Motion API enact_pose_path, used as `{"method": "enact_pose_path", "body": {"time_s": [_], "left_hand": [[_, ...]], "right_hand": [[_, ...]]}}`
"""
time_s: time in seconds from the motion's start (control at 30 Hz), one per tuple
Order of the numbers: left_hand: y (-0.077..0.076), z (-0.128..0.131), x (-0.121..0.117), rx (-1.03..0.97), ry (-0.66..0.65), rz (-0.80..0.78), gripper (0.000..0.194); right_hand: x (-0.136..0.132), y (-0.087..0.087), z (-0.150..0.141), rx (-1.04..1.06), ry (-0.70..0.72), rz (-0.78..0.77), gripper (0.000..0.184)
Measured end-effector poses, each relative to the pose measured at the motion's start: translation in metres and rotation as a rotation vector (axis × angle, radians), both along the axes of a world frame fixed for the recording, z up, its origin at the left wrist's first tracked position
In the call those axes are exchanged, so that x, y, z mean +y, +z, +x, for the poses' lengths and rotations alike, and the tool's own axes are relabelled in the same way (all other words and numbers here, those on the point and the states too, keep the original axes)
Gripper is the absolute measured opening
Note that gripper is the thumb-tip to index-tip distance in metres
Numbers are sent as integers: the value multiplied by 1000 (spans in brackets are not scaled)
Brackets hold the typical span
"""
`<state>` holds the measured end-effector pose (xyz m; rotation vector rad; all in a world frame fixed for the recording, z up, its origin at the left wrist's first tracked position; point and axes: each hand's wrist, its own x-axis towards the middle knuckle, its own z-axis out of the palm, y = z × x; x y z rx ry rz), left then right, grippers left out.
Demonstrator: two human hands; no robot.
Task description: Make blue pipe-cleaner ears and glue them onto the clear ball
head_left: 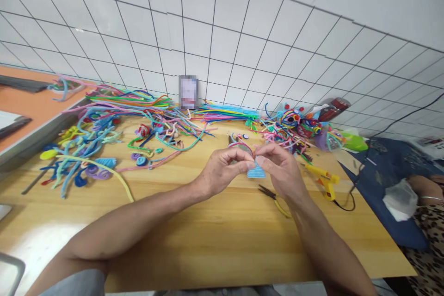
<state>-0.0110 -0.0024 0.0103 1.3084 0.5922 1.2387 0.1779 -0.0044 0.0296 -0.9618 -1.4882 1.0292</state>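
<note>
Pinching a blue piece between them, the left hand and right hand nearly meet above the table; the piece's ribbed lower part shows under the thumbs; pliers lie near the right wrist; a yellow glue gun rests farther right; over on the left, I see coloured stems in a tangle, one yellow stem curving toward the left forearm.

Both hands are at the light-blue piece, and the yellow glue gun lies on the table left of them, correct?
Not quite: the head view shows the yellow glue gun on the table right of them. The left hand and right hand are at the light-blue piece, as stated.
</note>
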Motion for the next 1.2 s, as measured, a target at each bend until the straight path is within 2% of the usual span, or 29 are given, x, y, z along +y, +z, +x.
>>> {"method": "enact_pose_path", "body": {"time_s": [0.1, 0.2, 0.3, 0.5, 0.63, 0.77, 0.87, 1.03, 1.1, 1.2], "left_hand": [[1, -1, 0, 3, 25, 71, 31], [2, -2, 2, 8, 118, 166, 28], [0, -2, 3, -3, 193, 195, 29], [-1, -3, 3, -4, 15, 63, 35], [1, -5, 4, 28, 53, 135, 30], [4, -5, 4, -3, 6, 23, 39], [5, -4, 3, -16, -28, -19, 45], [-2, 0, 7, -36, 18, -140, 52], [-4, 1, 9, -42, 61, -198, 55], [0, 0, 9, -47, 94, -197, 55]], "right_hand": [[1, -2, 0, -32, 17, 43, 17], [-5, -1, -4, -104, -22, 131, 19], [-13, 2, -7, -204, -19, 178, 16], [-17, 6, -5, -341, -16, 222, 17], [-12, 4, -4, -352, -44, 150, 20], [-8, 2, -4, -250, -38, 58, 19], [-8, 0, -6, -237, -27, 53, 20], [-3, -11, -12, -229, -112, 58, 29], [0, -13, -12, -204, -66, 27, 30], [1, -9, -10, -232, -8, -1, 33]]}}
